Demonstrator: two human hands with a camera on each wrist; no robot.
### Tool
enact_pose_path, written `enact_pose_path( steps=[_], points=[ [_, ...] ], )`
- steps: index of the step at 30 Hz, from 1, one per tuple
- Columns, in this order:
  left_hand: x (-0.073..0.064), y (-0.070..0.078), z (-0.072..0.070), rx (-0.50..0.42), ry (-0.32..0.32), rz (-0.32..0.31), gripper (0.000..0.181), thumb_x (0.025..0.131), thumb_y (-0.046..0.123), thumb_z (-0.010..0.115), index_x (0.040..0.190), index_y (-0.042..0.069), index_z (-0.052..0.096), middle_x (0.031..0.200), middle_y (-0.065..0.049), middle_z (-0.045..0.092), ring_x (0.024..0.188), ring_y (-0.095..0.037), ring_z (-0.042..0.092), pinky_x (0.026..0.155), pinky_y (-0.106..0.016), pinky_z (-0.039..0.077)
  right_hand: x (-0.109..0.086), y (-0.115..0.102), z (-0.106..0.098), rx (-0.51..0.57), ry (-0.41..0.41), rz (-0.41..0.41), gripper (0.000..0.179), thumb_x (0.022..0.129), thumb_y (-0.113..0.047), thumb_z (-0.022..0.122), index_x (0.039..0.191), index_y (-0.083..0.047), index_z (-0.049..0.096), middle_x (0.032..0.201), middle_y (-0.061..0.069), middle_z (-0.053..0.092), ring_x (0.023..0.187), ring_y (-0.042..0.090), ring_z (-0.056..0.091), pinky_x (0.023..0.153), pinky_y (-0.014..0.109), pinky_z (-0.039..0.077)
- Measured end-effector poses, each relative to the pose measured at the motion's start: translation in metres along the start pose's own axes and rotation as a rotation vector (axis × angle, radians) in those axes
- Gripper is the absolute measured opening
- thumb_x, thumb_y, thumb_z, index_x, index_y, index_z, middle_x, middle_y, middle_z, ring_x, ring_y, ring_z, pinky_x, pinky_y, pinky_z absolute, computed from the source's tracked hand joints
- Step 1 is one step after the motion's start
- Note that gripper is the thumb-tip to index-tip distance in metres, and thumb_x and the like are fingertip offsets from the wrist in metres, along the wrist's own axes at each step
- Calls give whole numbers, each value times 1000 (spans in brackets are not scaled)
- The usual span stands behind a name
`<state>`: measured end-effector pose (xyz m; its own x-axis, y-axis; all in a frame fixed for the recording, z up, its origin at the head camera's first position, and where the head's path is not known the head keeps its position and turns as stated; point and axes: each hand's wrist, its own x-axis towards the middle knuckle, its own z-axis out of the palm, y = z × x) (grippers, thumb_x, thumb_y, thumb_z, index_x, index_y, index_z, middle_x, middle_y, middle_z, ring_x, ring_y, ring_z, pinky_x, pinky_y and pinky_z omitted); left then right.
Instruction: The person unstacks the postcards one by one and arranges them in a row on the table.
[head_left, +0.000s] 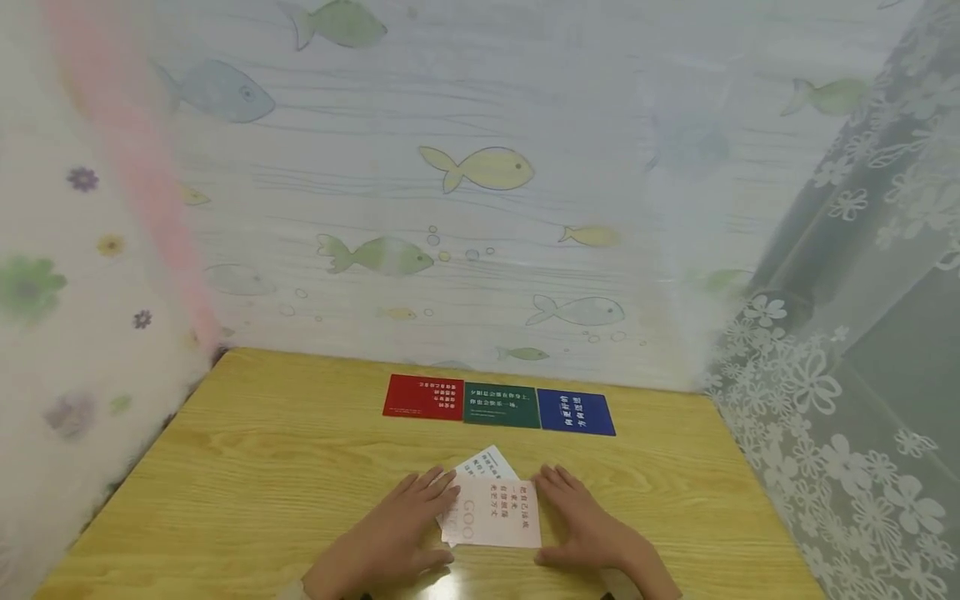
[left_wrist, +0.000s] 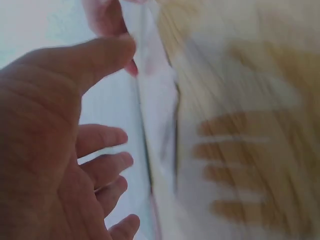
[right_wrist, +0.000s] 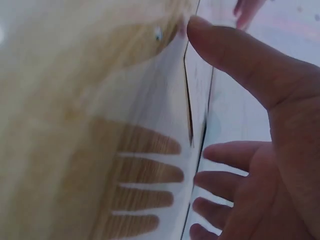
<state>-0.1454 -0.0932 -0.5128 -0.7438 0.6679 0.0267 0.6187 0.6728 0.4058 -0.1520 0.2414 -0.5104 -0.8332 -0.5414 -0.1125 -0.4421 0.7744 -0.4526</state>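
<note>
A pale pink card (head_left: 502,521) with Chinese print lies near the front middle of the table, partly over a white card (head_left: 489,461) turned at an angle. My left hand (head_left: 397,529) reaches in from the left, its fingertips overlapping the pink card's upper left corner. On the other side, my right hand (head_left: 588,529) rests with its fingertips by the card's upper right corner and its thumb near the lower right one. Both wrist views show loosely spread fingers; the card (left_wrist: 161,105) appears nearly edge-on in the left one. Neither hand grips anything.
Farther back on the wooden table (head_left: 247,467), a red card (head_left: 423,397), a green card (head_left: 501,406) and a blue card (head_left: 576,412) lie in a row. A fish-print curtain (head_left: 480,250) hangs behind, and lace curtain (head_left: 840,433) borders the right edge.
</note>
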Motion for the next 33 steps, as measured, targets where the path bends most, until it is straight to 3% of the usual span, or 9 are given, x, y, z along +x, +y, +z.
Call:
enact_pose_path(
  steps=[5,11,19,33],
  points=[
    [13,-12,7,17,-12,-68,94,83,58,73,155,5,42,164,-12,35,154,-34,27,124,-57,25,5,2,-2,28,-26,38,111,74,-53,86,154,5,35,164,27,26,151,52,18,118,69,23],
    [23,-17,5,16,-14,-72,98,77,65,75,152,8,48,163,-13,37,153,-36,27,124,-60,24,5,1,-4,40,-1,27,106,72,-50,89,150,5,44,161,29,31,148,55,22,116,72,25],
    [24,-16,2,-9,-25,-83,94,77,65,76,148,7,54,162,-14,38,152,-38,28,123,-60,25,6,-4,-3,85,-2,45,96,71,-45,90,148,-1,50,162,23,34,150,51,23,116,71,26],
    [23,-22,6,5,-5,-78,100,77,67,75,150,5,49,163,-15,37,153,-37,28,123,-60,24,4,-1,0,101,25,47,96,72,-45,90,148,-3,49,161,17,38,152,45,24,118,66,27]
  ],
)
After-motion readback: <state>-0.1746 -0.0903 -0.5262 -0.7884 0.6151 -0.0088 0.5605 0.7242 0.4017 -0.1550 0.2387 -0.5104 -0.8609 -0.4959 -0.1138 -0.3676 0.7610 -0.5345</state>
